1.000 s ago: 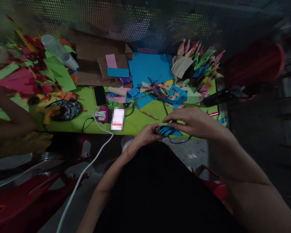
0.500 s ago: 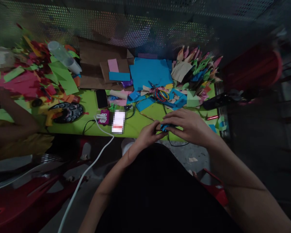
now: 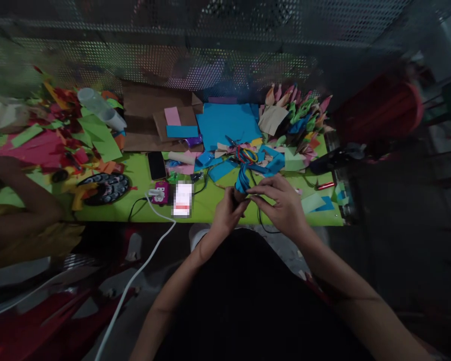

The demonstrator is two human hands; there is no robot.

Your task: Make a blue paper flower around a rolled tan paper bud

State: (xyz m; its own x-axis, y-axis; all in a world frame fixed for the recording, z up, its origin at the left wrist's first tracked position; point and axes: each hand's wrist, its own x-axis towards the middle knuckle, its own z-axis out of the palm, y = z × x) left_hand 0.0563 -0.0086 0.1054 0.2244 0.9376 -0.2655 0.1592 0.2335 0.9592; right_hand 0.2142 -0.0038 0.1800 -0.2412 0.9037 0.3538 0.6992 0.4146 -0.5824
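Note:
My left hand (image 3: 226, 209) is wrapped round the brown lower part of a twisted blue paper flower (image 3: 242, 179), above the table's front edge. The folded blue top points away from me. From the right, my right hand (image 3: 283, 205) reaches in with thumb and fingertips pinched at the flower's brown wrap; whether a small piece lies between them is hard to see. Beyond the hands lie blue and tan paper scraps (image 3: 272, 159) with coloured rubber bands (image 3: 247, 154) and scissors among them.
On the green table (image 3: 206, 206) lie a lit phone (image 3: 182, 199), a dark phone (image 3: 157, 165), a pink power adapter (image 3: 160, 192) with a white cable, and blue paper sheets (image 3: 227, 120). Finished-looking paper flowers (image 3: 296, 110) stand at the back right. Another person's arm (image 3: 26, 185) is at left.
The flower has turned upright, showing its blue top, which my right hand covered before. My right hand has drawn back and lower, now pinching at the wrap. The view has tilted slightly.

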